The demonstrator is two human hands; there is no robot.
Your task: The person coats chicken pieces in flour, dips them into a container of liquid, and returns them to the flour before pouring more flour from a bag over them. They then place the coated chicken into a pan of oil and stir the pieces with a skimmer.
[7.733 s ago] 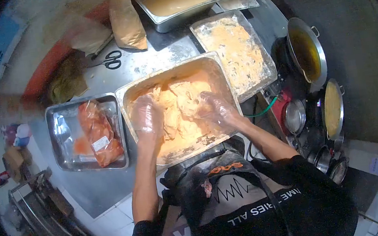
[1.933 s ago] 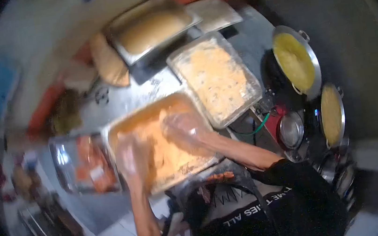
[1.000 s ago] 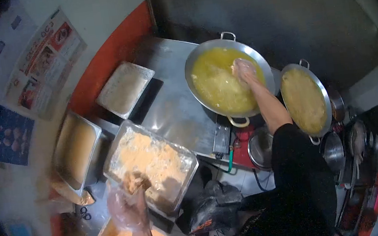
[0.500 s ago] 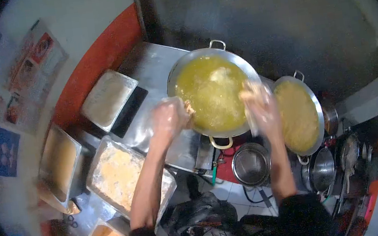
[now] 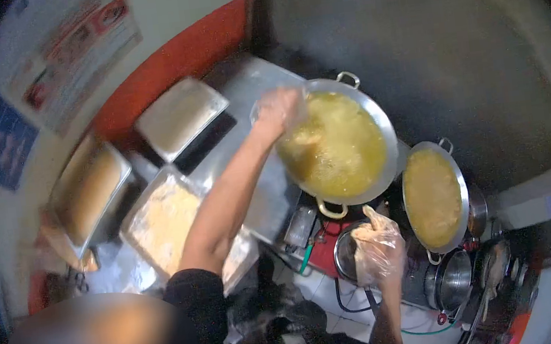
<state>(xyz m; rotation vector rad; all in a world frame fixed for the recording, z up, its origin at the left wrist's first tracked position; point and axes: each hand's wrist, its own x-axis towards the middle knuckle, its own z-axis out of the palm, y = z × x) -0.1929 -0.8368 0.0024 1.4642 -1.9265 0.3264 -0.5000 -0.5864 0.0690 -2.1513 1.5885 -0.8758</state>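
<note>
My left hand (image 5: 282,111), smeared by motion, is over the left rim of the large wok of oil (image 5: 386,132); its fingers do not show clearly. Just below and right of it, a coated piece of chicken (image 5: 306,139) shows at the oil's surface. My right hand (image 5: 382,258), in a clear plastic glove, is closed around another flour-coated piece of chicken (image 5: 373,229). It is held in front of the wok, over a wire strainer (image 5: 346,256), which it partly covers. Pale foam and bubbles spread across the oil.
A second wok (image 5: 457,180) of bubbling oil stands to the right, with metal pots (image 5: 455,280) nearer me. On the left are a tray of flour (image 5: 164,220) and two deep metal pans (image 5: 186,117) (image 5: 96,194). A blurred oval covers the lower left.
My right hand has drawn back from the wok toward me, still gripping chicken. My left hand has moved up and right to the wok's upper left rim. The view has shifted.
</note>
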